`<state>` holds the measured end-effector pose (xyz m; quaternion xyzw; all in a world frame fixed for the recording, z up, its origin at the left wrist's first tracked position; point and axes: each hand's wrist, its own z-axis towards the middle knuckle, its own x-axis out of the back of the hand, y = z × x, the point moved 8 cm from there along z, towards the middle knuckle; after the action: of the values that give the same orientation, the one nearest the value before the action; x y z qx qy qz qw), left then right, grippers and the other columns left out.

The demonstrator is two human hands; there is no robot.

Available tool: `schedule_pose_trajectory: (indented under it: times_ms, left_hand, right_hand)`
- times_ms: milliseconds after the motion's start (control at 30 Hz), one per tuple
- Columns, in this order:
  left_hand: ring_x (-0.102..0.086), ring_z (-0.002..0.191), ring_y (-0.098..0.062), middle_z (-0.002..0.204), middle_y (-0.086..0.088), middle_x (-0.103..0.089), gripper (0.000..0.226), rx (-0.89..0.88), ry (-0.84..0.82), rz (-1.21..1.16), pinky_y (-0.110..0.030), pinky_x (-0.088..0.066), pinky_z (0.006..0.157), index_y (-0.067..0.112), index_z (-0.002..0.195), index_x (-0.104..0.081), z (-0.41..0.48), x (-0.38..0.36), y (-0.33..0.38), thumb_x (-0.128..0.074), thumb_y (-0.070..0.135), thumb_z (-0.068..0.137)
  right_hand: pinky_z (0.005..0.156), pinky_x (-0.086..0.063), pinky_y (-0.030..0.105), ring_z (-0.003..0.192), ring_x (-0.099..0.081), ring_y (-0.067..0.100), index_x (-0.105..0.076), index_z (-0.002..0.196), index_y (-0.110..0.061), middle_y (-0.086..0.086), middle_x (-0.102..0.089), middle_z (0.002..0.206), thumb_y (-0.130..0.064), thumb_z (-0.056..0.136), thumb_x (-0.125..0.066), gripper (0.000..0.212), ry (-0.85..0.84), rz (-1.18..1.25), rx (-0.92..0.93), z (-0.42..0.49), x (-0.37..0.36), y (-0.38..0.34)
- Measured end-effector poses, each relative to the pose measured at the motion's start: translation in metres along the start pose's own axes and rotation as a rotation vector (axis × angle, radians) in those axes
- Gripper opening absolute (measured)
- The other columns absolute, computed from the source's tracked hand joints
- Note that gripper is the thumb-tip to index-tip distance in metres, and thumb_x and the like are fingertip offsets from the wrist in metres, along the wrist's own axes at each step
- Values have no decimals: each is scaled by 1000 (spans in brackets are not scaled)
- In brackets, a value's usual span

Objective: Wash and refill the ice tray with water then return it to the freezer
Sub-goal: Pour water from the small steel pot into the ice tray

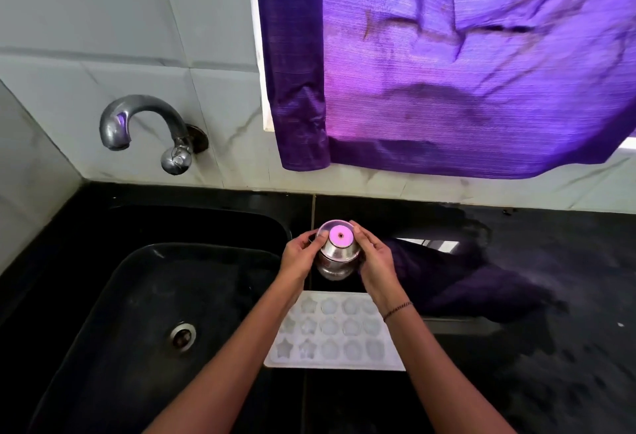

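Note:
A white ice tray [335,334] with star and round moulds lies flat on the black counter, just right of the sink. Beyond its far edge stands a small steel pot [338,254] with a flat lid that reflects pink light. My left hand [298,254] grips the pot's left side and my right hand [373,258] grips its right side, fingertips at the lid's rim. My right forearm crosses over the tray's right end. Whether the moulds hold water I cannot tell.
A black sink [144,296] with a metal drain [183,335] fills the left. A curved steel tap [144,124] juts from the tiled wall above it. A purple curtain [464,65] hangs over the counter [550,347], and dark cloth [457,279] lies right of the pot.

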<state>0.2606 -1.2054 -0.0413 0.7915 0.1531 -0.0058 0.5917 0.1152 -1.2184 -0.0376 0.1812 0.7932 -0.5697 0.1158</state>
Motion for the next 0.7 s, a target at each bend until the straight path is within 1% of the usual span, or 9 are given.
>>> schedule_pose_trajectory:
  times_ms: [67, 133, 300, 433, 533, 600, 700]
  left_hand:
    - [-64, 100, -22, 104, -12, -70, 28, 6, -2, -4, -32, -49, 92, 6, 111, -66, 6, 1, -3, -64, 21, 86]
    - [-63, 99, -20, 104, -10, -69, 28, 11, -9, -10, -31, -49, 91, 6, 112, -65, 9, 0, -5, -63, 18, 87]
    - [-62, 102, -19, 108, -10, -67, 26, 9, -9, -6, -29, -48, 92, 9, 113, -64, 16, -1, -9, -61, 16, 89]
    - [-61, 103, -18, 111, -9, -67, 27, -7, -6, 29, -21, -49, 84, 12, 115, -63, 19, -2, -9, -59, 19, 90]
    - [-60, 107, -16, 115, -6, -66, 31, -28, 5, 86, -15, -46, 78, 13, 119, -62, 20, 1, -6, -61, 23, 89]
    - [-58, 112, -17, 120, -6, -63, 38, -39, 34, 140, -17, -45, 82, 14, 124, -59, 20, 5, -3, -63, 25, 88]
    - [-53, 118, -16, 125, -5, -58, 43, -63, 104, 228, -22, -42, 92, 14, 127, -56, 18, 15, 4, -66, 24, 86]
  right_hand:
    - [88, -51, 27, 97, -66, 15, -64, 114, 0, 4, -71, 102, -11, 87, -62, 29, 7, 13, 6, 7, 0, 2]
    - [83, -51, 22, 92, -67, 11, -63, 116, 2, 5, -70, 101, -10, 87, -62, 31, 7, 13, 8, 12, 1, 4]
    - [74, -52, 17, 88, -68, 9, -63, 113, -1, 4, -71, 99, -9, 87, -62, 27, 15, 2, 15, 20, 5, 7]
    - [80, -53, 21, 95, -66, 13, -64, 112, -5, 8, -69, 107, -13, 87, -63, 27, 10, -43, 28, 24, 5, 6]
    - [94, -51, 32, 104, -63, 20, -63, 114, -9, 12, -66, 113, -15, 86, -65, 29, 32, -115, 57, 25, 8, 3]
    - [97, -49, 36, 107, -62, 21, -59, 117, -12, 10, -65, 115, -18, 85, -67, 33, 80, -189, 93, 24, 11, -1]
    - [99, -47, 37, 109, -59, 18, -47, 124, -15, 5, -62, 115, -25, 84, -69, 47, 189, -300, 156, 19, 21, -11]
